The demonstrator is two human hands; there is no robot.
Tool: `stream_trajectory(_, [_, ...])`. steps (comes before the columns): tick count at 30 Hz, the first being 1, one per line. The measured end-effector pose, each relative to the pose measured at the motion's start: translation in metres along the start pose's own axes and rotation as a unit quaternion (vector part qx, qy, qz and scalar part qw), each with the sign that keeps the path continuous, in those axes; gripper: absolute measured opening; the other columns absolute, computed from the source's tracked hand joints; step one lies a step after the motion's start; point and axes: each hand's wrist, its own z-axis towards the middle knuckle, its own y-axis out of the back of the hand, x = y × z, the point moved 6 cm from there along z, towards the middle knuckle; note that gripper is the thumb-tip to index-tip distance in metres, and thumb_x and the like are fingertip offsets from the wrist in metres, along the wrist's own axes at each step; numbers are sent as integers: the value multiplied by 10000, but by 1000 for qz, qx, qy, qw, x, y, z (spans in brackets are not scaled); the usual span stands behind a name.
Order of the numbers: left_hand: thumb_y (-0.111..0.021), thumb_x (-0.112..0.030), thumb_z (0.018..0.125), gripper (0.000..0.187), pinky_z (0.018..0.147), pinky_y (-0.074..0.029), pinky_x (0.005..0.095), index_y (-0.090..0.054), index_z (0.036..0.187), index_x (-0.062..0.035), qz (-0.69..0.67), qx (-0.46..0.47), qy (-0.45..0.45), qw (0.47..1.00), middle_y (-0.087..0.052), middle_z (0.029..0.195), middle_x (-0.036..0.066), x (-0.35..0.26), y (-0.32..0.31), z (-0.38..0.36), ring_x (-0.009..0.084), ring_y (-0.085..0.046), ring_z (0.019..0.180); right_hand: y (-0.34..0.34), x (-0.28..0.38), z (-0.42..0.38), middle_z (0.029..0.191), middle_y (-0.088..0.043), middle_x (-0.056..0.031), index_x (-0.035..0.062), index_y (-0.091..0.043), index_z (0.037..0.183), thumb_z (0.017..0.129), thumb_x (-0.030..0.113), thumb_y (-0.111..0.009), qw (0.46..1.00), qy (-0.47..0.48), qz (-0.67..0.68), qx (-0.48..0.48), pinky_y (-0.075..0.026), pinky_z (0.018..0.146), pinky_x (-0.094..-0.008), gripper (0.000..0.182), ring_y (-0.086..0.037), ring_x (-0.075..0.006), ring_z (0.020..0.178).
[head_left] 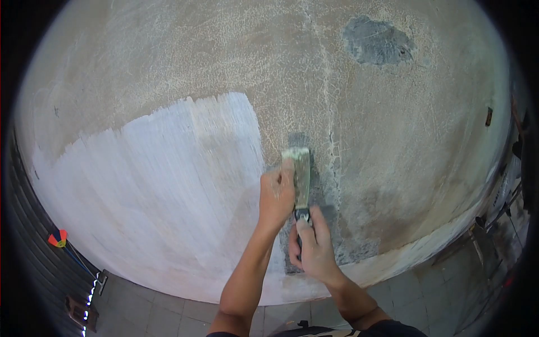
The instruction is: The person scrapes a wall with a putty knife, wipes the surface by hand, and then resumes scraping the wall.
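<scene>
A putty knife with a wide, pale-smeared blade (pixel 302 177) points up the wall (pixel 382 129), its tip beside a small dark grey patch (pixel 298 139). Around its dark handle, at the lower end, my right hand (pixel 316 247) is wrapped. My left hand (pixel 278 194) is closed against the left edge of the blade, fingers pressed on it near the tip. White coating (pixel 168 180) covers the wall left of the hands. Dark grey bare strips show under and beside the knife.
A grey patch (pixel 378 40) marks the upper right of the cracked brown wall. Grey floor tiles (pixel 129 303) run along the bottom. At the left stand corrugated metal (pixel 28 224) and a red, blue and yellow object (pixel 58 238). Clutter lies at the right edge.
</scene>
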Motion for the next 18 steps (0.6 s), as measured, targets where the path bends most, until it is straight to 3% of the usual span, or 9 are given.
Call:
stream_trajectory(3, [-468,-304,1010,487,464,-278,291,-475,605,-34,-25,11,54,998,-408,554,-38,3,0,-4,55,-327,549,1,-6,-4,572,-430,-13,92,-339,945,1004,153,-369,1000,-26,8,-7,-314,326,-235,89,-373,-73,377])
stream_trajectory(7, [-475,-298,1008,483,464,-276,288,-484,607,-29,-74,17,36,996,-420,550,-33,-11,-1,9,56,-322,543,-7,13,1,574,-431,-10,95,-339,951,1004,152,-377,1000,-18,23,10,-318,333,-231,87,-364,-70,386])
stream_trajectory(15, [-464,-302,1008,492,469,-274,314,-474,605,-19,1,-6,-22,1000,-399,541,-14,-11,1,13,71,-321,550,-2,7,3,570,-428,-12,89,-341,947,999,139,-373,1000,-14,11,2,-318,333,-232,79,-366,-71,383])
stream_trajectory(18, [-468,-298,1005,484,470,-275,313,-470,609,-19,-52,14,30,998,-397,542,-13,-16,1,17,71,-322,550,-7,18,7,570,-429,-9,82,-341,945,995,131,-371,1000,1,9,12,-318,333,-232,76,-369,-69,384])
